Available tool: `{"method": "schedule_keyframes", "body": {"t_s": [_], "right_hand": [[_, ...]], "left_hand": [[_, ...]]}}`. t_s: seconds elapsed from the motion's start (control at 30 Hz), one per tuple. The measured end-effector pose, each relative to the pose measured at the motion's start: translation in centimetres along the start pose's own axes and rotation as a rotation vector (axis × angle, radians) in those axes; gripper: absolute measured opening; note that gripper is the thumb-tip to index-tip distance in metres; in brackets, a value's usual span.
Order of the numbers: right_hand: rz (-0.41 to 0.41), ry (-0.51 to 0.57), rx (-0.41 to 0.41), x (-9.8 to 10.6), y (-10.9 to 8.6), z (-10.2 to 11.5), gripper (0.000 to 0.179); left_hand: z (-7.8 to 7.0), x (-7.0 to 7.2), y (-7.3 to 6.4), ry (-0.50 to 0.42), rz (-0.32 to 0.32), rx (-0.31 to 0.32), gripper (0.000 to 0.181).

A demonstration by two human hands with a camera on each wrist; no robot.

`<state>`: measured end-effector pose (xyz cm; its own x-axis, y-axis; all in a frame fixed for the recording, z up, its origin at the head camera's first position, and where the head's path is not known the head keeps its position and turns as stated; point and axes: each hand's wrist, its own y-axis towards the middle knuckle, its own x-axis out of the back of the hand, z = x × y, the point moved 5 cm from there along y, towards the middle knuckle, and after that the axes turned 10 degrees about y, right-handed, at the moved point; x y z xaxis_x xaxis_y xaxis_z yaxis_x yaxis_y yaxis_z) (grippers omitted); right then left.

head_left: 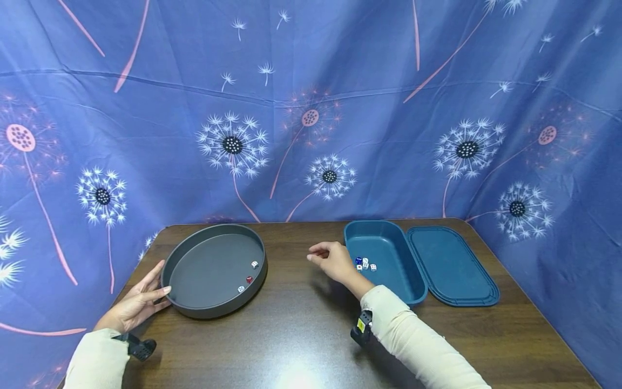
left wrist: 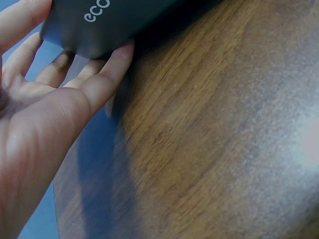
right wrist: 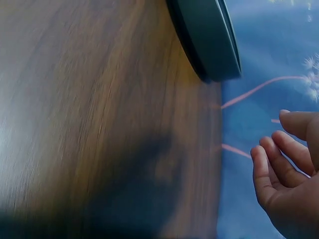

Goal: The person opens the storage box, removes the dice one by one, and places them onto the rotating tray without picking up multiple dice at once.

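Note:
A round dark grey tray sits at the table's left. My left hand rests against its left side, fingers spread along the outer wall and thumb near the rim; the left wrist view shows fingertips at the wall's lower edge. Inside the tray lie a red die and two white dice, one a white die near the right wall. My right hand hovers between tray and blue box, fingers loosely bent, thumb apart from them, nothing visible between. Beside its wrist, a blue die and several white dice lie in the box.
A blue lid lies flat against the box's right side. The brown wooden table ends at the back before a blue dandelion-print cloth. Bare wood shows between the tray and the box.

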<state>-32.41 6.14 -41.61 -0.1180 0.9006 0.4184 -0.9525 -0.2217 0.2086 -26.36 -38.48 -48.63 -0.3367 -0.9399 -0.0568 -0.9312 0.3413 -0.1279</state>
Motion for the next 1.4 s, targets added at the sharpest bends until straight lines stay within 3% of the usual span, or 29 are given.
{"method": "schedule_keyframes", "body": {"t_s": [0.27,0.5,0.9,1.17,1.4], "right_hand": [[-0.015,-0.014,0.000,3.2,-0.8,-1.0,0.015],[0.008,-0.030,-0.072,5.6,-1.9,-2.7,0.020],[0.012,-0.026,-0.122,8.6,-3.2,-5.1,0.022],[0.154,-0.061,-0.141,8.9,-4.0,-7.0,0.022],[0.311,-0.020,-0.191,8.6,-5.0,-7.8,0.024]], "left_hand": [[0.0,0.0,0.1,-0.008,-0.020,0.026,0.085],[-0.1,-0.1,0.1,-0.003,-0.012,0.022,0.086],[0.0,-0.1,0.0,0.002,0.000,0.007,0.085],[0.1,0.0,0.0,0.030,-0.007,0.015,0.084],[0.4,0.1,0.0,0.023,0.002,0.003,0.082]]}}
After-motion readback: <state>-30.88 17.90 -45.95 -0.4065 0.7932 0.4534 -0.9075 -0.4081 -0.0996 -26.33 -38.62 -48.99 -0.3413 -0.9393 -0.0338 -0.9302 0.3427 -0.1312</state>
